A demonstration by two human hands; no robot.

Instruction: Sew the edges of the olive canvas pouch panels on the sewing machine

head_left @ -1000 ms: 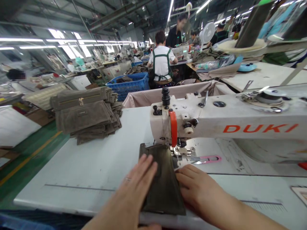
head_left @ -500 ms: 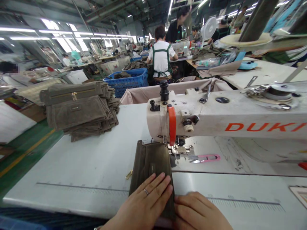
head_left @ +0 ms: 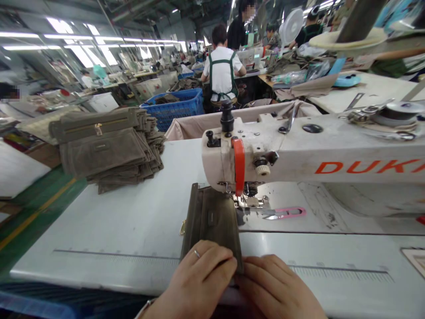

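Head view — left hand (head_left: pixel 195 279), right hand (head_left: pixel 275 283) curled, grips clamped on olive canvas pouch (head_left: pixel 212 219)

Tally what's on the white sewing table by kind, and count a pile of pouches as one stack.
Sewing machine: 1
Pink-handled thread snips: 1
Olive-brown fabric pouch under the hands: 1
Stack of olive-brown pouches: 1
Total: 4

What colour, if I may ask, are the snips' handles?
The handles are pink, best seen in the head view.
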